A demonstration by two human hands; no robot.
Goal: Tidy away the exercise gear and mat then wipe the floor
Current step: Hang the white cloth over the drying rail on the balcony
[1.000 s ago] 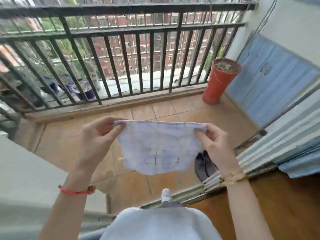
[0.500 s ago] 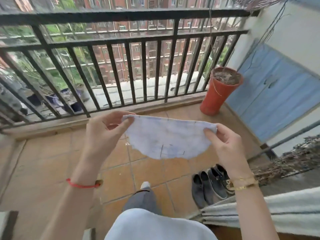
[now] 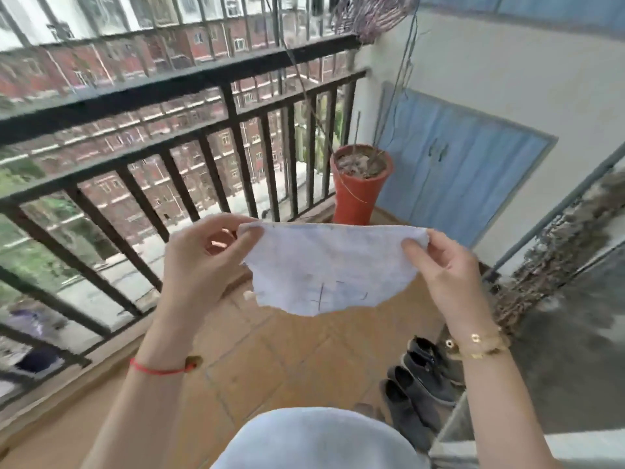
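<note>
- The left hand (image 3: 203, 262) pinches one top corner of a pale white, faintly checked cloth rag (image 3: 331, 265) between thumb and curled fingers. The right hand (image 3: 449, 272) pinches the opposite corner the same way.
- The rag is in the air at chest height, pulled taut along its top edge, with its lower edge sagging in a shallow curve.
- A second ago it hung longer and squarer, so it now looks drawn wider and shorter. I judge it is being readied for wiping.
- Below it lies the orange-brown tiled balcony floor (image 3: 270, 360), not yet touched by the rag.
- The view has swung since the earlier frame: the black metal railing (image 3: 203, 86) now slants, the terracotta plant pot (image 3: 358, 194) sits nearer the middle, and the dark shoes (image 3: 422, 384) lie at lower right.
- No mat or exercise gear is in view.
</note>
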